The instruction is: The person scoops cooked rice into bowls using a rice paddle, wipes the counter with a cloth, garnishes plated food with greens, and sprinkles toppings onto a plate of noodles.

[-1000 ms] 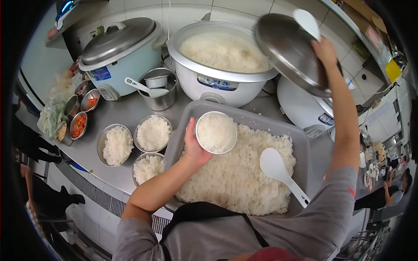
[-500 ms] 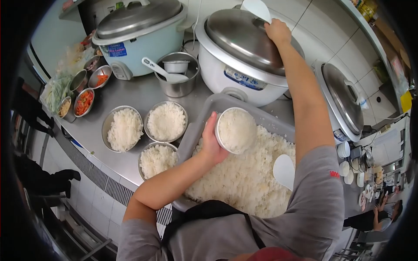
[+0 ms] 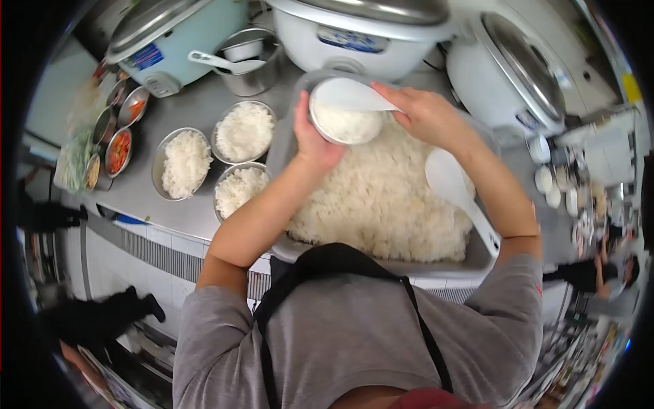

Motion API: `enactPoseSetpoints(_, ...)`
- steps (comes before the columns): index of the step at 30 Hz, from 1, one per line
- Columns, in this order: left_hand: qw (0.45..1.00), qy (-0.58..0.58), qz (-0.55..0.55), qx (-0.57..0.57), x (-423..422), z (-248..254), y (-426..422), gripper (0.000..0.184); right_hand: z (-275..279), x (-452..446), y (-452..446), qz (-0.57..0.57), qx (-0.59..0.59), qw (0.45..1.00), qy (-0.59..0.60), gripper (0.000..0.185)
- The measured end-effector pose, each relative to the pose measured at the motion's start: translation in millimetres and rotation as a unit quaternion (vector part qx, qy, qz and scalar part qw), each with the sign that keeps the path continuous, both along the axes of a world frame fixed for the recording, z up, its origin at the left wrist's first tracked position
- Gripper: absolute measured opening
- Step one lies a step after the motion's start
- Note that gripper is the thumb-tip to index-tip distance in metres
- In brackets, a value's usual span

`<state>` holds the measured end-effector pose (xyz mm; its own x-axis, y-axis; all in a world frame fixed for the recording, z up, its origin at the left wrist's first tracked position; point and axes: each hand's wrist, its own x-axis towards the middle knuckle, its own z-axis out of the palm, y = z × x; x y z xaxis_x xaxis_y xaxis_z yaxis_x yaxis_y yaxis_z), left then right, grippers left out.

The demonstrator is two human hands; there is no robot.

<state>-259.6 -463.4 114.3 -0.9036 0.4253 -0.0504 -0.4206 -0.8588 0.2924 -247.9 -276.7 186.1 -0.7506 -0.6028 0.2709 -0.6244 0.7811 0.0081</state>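
1. A grey rectangular plastic tray (image 3: 278,153) carries white cooked rice (image 3: 381,204); a loose white plastic paddle (image 3: 446,176) lies there, handle toward the edge, probably for easy reach.
2. Above the tray's far part, the left hand (image 3: 317,140) cups a small round rice-filled bowl (image 3: 332,140), perhaps so that fallen grains return below.
3. The right hand (image 3: 426,112) pinches another white plastic paddle (image 3: 347,92), blade over this bowl (whether it presses, I cannot tell).
4. Beyond the tray, a large white rice cooker (image 3: 402,51) stands covered, likely for warmth.
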Motion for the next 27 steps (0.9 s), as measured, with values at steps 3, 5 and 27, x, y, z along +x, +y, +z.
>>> enactPoseSetpoints(3,0.999,0.002,-0.006,-0.039,1.5,-1.0,3.0,0.066,6.8,51.8,3.6,-0.162,-0.054,0.982,0.084,0.066)
enactPoseSetpoints(5,0.999,-0.006,-0.021,-0.025,2.3,-3.9,4.6,0.066,-1.0,81.0,-9.1,-0.212,-0.067,0.972,0.082,0.068)
enactPoseSetpoints(27,0.97,0.052,-0.21,-0.107,182.3,46.3,78.1,0.061,-27.1,263.9,-15.8,-0.2,-0.493,0.845,0.056,0.134)
